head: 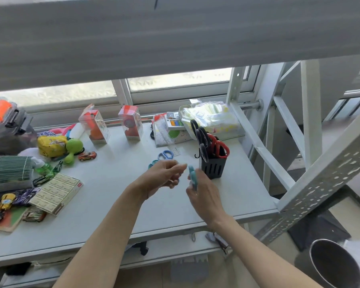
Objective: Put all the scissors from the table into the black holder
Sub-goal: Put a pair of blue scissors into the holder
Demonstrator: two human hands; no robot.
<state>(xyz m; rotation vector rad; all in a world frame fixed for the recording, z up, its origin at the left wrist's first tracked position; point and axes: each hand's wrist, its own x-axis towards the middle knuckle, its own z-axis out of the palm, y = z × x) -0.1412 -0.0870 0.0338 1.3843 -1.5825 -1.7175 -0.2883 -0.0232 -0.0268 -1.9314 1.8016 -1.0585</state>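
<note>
The black slotted holder stands on the white table, right of centre, with black-handled scissors and red-handled scissors upright in it. My right hand is shut on teal-handled scissors, just left of the holder. My left hand hovers beside them, fingers loosely curled and holding nothing. Blue-handled scissors lie on the table behind my left hand. Another teal pair lies partly hidden by that hand.
Clear toy boxes stand at the back. A yellow pouch, a green toy, toy cars and a staples carton crowd the left. A bin of bags sits behind the holder. A metal rack post borders the right.
</note>
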